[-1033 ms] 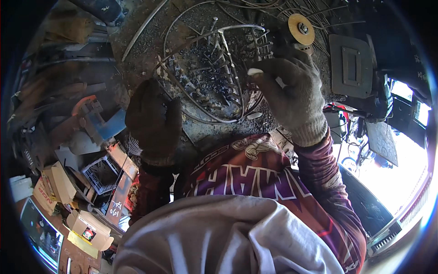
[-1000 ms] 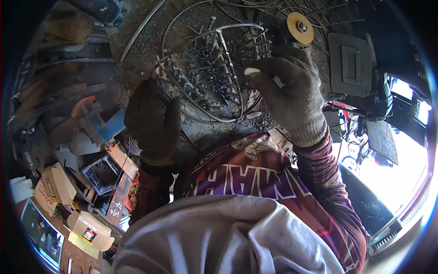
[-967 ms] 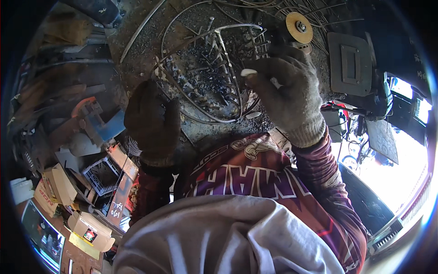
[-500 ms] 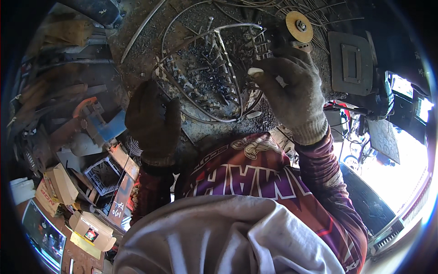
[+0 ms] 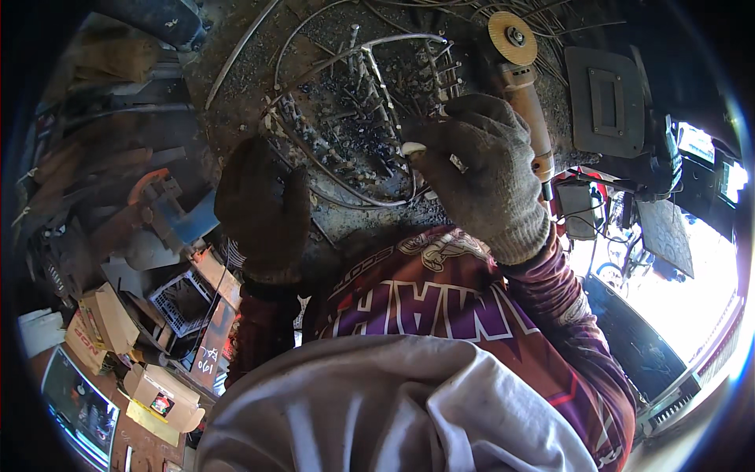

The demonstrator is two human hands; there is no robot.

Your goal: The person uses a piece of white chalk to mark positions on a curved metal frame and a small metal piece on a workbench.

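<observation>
A frame of bent metal rods (image 5: 322, 169) with several short cross pieces lies on the gritty work surface. My left hand (image 5: 263, 212), in a dark glove, is beside its left edge, thumb apart from the fingers; deep shadow obscures the fingertips. Over the frame's right side, my right hand (image 5: 491, 177) wears a grey knit glove with its fingers curled in a pinch. A small whitish tip shows at the thumb; I cannot tell whether it is a held piece or a bare fingertip. Just right of this hand lies an angle grinder (image 5: 525, 106) with a yellow disc.
Loose rods (image 5: 240, 55) and coiled wire lie at the far side. A dark welding mask (image 5: 605, 102) is at the right. On the left are a blue and orange tool (image 5: 185, 220), a plastic crate (image 5: 182, 303) and open cardboard boxes (image 5: 161, 393).
My right hand has moved left and toward me, exposing the body of the grinder. The left hand stays nearly in place.
</observation>
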